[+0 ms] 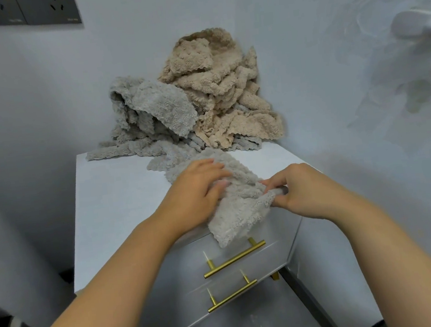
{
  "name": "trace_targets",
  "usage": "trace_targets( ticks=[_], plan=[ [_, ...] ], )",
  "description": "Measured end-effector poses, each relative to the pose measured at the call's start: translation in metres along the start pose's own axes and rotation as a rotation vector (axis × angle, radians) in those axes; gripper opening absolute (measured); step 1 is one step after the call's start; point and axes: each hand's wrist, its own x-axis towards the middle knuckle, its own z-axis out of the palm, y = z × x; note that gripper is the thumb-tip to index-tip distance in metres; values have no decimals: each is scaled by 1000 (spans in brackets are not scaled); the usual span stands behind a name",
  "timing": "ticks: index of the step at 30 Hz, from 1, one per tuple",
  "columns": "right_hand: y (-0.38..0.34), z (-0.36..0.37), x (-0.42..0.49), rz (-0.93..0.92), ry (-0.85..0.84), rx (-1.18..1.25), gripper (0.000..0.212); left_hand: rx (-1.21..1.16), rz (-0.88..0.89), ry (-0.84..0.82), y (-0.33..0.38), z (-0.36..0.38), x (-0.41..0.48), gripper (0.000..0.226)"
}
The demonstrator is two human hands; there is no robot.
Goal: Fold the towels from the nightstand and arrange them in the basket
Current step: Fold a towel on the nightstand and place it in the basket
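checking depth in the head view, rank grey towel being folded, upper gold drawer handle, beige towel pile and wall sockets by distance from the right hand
1. grey towel, pinched by the right hand itself.
2. upper gold drawer handle, just below, to its left.
3. beige towel pile, at the back.
4. wall sockets, far upper left.

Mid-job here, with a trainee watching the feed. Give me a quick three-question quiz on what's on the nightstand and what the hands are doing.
1. True or false: the grey towel being folded lies wholly on the nightstand top.
2. Which hand pinches that towel's edge? A) left B) right C) neither
3. Fill in: the beige towels are heaped at the nightstand's ___ right corner.

Key: 1 false, one end hangs over the front edge. 2 B, the right hand pinches the edge, while the left hand lies on top. 3 back.
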Motion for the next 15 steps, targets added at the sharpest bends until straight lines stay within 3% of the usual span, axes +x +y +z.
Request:
trace_targets(
  ticks=[3,7,9,12,15],
  plan=[
    [-6,2,-3,-30,63,-111,9,-36,132,29,17,-13,-12,53],
    [-7,3,-5,-40,135,-137,14,383,235,-187,20,-3,-30,82],
    [-5,5,-4,-99,187,-109,12,450,253,-201,16,1,-34,73],
    [-7,3,-2,-146,245,-11,7,361,224,-93,11,-3,-32,48],
    [-8,-2,-5,-66,100,136,12,266,167,-100,12,-13,-32,38]
  ],
)
